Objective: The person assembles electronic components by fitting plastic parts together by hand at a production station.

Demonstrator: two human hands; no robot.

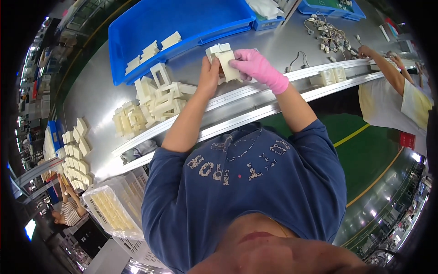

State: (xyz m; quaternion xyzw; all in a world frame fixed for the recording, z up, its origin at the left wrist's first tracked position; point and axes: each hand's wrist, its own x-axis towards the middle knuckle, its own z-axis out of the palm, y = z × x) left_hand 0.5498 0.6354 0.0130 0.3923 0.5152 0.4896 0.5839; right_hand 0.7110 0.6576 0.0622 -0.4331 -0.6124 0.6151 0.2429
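Note:
Above the near rail of the metal bench, both my hands grip a cream-white plastic housing (226,64). My bare left hand (209,76) is closed on its left side, with the thumb against the part. On the right side, my right hand (258,68), in a pink glove, pinches the edge between thumb and fingers. A lighter white block shows along the housing's top; I cannot tell whether it is a separate piece. To the left of my left hand lies a pile of cream plastic frames (164,100).
Behind my hands is a big blue tray (182,43) with several cream parts inside. Tangled cables (335,39) lie at the back right. Further cream parts stand on the rail (331,76). Co-workers work at right (388,68) and far left (68,210). White crates (132,196) stand left of me.

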